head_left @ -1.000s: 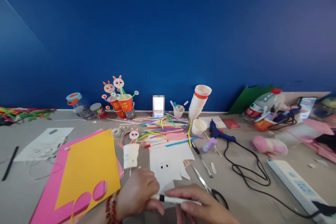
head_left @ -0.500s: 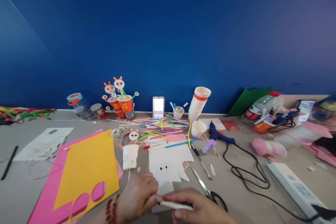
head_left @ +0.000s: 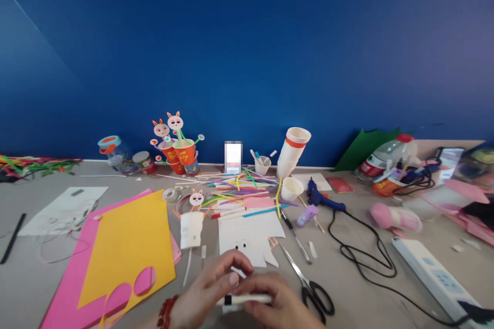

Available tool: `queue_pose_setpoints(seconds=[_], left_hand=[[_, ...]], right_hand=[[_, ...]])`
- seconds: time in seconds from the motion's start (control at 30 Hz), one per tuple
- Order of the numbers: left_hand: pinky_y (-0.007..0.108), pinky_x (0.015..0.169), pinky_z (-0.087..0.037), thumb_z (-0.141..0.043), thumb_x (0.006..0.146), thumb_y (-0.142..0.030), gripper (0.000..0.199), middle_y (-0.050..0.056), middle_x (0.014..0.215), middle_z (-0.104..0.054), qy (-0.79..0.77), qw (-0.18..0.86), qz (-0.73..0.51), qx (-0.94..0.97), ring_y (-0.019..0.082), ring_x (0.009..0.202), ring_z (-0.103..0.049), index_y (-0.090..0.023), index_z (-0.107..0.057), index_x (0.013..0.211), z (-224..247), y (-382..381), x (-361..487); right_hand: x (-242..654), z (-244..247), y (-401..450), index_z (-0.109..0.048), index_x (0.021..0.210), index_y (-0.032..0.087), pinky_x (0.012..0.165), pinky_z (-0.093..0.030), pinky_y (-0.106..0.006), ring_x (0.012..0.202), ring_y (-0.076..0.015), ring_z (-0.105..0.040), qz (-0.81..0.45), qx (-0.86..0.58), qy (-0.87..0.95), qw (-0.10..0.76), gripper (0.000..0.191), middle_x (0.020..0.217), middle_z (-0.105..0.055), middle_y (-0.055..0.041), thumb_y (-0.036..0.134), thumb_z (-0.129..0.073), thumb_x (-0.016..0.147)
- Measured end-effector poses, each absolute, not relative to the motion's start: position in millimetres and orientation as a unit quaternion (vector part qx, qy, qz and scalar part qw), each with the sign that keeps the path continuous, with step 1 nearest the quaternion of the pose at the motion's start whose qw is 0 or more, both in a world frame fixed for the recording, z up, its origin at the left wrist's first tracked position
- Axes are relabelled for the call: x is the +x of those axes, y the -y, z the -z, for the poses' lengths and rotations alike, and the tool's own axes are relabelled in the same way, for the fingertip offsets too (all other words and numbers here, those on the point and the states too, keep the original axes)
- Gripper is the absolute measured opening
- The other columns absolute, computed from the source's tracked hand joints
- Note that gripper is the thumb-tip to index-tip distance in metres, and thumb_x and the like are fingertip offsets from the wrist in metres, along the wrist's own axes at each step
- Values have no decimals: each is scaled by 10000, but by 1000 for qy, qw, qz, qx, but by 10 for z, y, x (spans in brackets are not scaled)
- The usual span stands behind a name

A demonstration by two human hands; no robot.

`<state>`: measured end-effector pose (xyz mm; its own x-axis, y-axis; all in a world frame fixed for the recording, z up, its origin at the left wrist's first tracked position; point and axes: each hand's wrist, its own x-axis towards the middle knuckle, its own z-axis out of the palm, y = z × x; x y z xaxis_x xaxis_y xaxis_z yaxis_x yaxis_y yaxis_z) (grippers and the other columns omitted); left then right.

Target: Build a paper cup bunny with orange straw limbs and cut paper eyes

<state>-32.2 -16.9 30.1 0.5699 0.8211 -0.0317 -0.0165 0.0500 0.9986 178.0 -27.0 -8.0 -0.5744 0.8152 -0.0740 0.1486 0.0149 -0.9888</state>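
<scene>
A slim white marker with a black band lies level at the bottom centre. My right hand is closed around its right part. My left hand is half curled at the marker's left end, with thumb and fingers apart; whether it touches the marker I cannot tell. A red beaded bracelet circles my left wrist. Beyond the hands lies a white paper sheet with two small black-and-white eyes, partly hidden by my fingers. Left of it lies a white paper cup with a rabbit face.
Scissors lie right of my hands, near a pen and a blue glue gun with a black cord. A power strip is at the right. Yellow paper covers pink sheets at left. Colourful sticks lie behind.
My left hand has loosened from its pinch at the marker's end and its fingers have spread. The marker has shifted left with my right hand, and its black band now shows.
</scene>
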Motion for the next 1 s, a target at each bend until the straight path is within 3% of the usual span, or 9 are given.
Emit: queue_pose_setpoints(seconds=[0.07,0.2,0.33,0.53,0.83,1.0], left_hand=[[391,907,-448,-480,928,-633,529,105,1059,-627,-328,656,-328,596,256,1006,-586,-162,-642,1108,-281,210,-286],[380,881,-457,-503,915,-635,527,100,1002,-652,-333,669,-346,567,248,957,-606,-156,-668,1059,-253,254,-250],[374,853,-470,-496,915,-639,537,105,999,-656,-321,673,-348,568,251,939,-620,-155,-675,1064,-314,264,-250],[367,849,-468,-499,927,-610,505,109,1004,-649,-309,661,-345,591,246,937,-611,-161,-675,1077,-417,307,-247],[359,845,-474,-493,941,-584,478,105,973,-673,-333,651,-365,576,245,931,-620,-156,-688,1028,-305,273,-205],[371,889,-483,-478,966,-530,425,99,1010,-684,-358,638,-398,553,247,965,-635,-165,-689,1023,-140,230,-179]], right_hand=[[1760,58,292,-805,1017,212,786,-548,-281,876,-246,-733,-577,-377,669,278,272,946,-792,-69,340,-676,814],[1748,36,341,-817,967,220,750,-543,-264,828,-238,-728,-556,-414,672,261,267,888,-795,-47,361,-688,781],[1732,74,408,-819,948,217,691,-552,-257,771,-241,-725,-562,-434,655,260,310,844,-788,-61,439,-720,756],[1737,84,480,-827,954,226,744,-577,-278,830,-266,-743,-573,-424,640,288,433,906,-799,-91,598,-712,762],[1731,36,410,-817,947,203,689,-577,-256,750,-238,-738,-557,-425,658,276,380,888,-803,-80,528,-710,782],[1827,15,399,-809,1007,239,820,-580,-314,923,-281,-736,-509,-417,697,285,401,972,-802,-93,563,-619,867]])
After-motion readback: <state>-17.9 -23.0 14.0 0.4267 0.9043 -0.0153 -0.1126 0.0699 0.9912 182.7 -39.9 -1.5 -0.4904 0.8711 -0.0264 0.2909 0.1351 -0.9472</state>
